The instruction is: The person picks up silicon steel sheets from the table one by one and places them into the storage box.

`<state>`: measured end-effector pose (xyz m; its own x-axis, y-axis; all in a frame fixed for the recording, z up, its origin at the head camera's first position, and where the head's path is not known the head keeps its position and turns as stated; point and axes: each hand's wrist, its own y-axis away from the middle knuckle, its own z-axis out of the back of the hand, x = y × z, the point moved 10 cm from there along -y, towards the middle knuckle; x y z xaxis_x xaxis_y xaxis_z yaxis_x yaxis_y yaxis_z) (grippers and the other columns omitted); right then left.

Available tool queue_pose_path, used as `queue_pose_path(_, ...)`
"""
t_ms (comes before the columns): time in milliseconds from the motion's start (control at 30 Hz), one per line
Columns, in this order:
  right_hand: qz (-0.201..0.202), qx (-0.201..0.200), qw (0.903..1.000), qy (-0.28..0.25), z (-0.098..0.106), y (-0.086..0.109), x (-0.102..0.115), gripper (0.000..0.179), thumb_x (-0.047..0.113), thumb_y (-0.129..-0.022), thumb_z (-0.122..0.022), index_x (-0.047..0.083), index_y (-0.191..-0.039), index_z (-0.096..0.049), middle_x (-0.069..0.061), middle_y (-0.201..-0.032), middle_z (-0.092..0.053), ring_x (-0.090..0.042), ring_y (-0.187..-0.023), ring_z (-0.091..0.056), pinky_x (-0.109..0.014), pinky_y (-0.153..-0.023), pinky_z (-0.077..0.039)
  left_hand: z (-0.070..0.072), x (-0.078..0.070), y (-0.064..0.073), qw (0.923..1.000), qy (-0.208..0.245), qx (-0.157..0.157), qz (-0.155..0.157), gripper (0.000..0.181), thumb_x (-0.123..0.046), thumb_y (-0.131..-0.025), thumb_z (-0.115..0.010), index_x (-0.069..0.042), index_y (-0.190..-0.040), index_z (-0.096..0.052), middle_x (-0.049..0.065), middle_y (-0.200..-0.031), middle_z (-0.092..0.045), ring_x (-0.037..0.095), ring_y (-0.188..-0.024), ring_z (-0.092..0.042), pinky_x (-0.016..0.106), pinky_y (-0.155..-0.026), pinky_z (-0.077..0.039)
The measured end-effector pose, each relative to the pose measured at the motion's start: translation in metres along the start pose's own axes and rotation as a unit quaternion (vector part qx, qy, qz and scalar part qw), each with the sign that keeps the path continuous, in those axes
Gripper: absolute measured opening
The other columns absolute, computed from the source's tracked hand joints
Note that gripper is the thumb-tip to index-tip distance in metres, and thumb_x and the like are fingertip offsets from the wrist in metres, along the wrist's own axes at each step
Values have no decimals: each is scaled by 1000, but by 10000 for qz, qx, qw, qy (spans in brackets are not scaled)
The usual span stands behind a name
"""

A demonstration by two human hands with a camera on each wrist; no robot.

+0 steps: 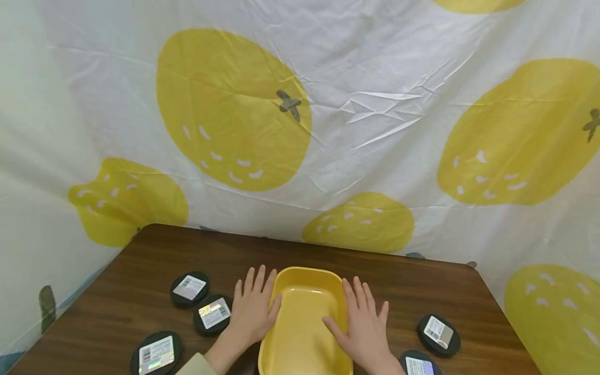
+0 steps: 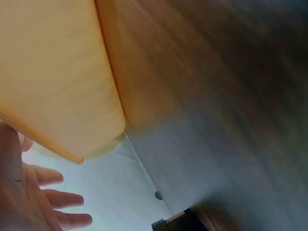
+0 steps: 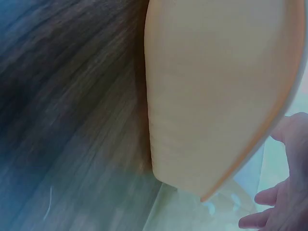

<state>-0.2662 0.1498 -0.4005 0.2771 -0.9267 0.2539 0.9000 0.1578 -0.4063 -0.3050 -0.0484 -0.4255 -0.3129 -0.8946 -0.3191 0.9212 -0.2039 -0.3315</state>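
Observation:
A yellow rectangular tray [image 1: 304,328] with raised walls lies on the brown table, its bare inside visible from the head. Along its left rim is my left hand [image 1: 250,312], fingers straight and spread, with the thumb at the rim. My right hand [image 1: 363,330] lies by the opposite rim, fingers also extended and its thumb reaching over the inside. The left wrist view shows the tray's outer wall [image 2: 57,62] beside the left hand [image 2: 29,192]. From the right wrist, the other outer wall [image 3: 211,96] appears with the right hand [image 3: 284,192] at the edge. Neither hand curls round the tray.
Round black discs with white labels lie on both sides: three at left, including a far one [image 1: 189,288], a middle one [image 1: 213,314] and a near one [image 1: 157,355]; two at right [image 1: 438,335]. A lemon-print cloth [image 1: 365,156] hangs behind the table [image 1: 408,281].

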Motion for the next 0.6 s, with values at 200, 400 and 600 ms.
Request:
queue_pose_path(200,-172,117,9998,-49,4,4,-9,82,48,-81,-67,9,-144,-33,-20,-147,-32,-40,-133,-28,-77,-92,-17,3,4,2,9996,242,-35,115,47,-26,-97,-42,4,-132,-48,24,-139,-41,43,-131,-30,62,-102,-25)
queue_pose_path(400,-225,144,9996,-30,5,8,-18,82,50,-82,-65,10,-145,-31,-20,-148,-30,-40,-133,-27,-77,-91,-18,6,6,4,9991,333,-258,95,37,-19,-96,-43,5,-118,-59,24,-129,-50,44,-124,-39,62,-97,-32)
queue_pose_path(600,-221,106,9997,-24,8,12,-22,81,49,-82,-65,10,-144,-32,-20,-146,-32,-41,-132,-29,-76,-91,-21,6,9,6,9972,691,-247,155,33,-16,-94,-47,6,-113,-62,27,-126,-51,46,-119,-43,62,-93,-36)
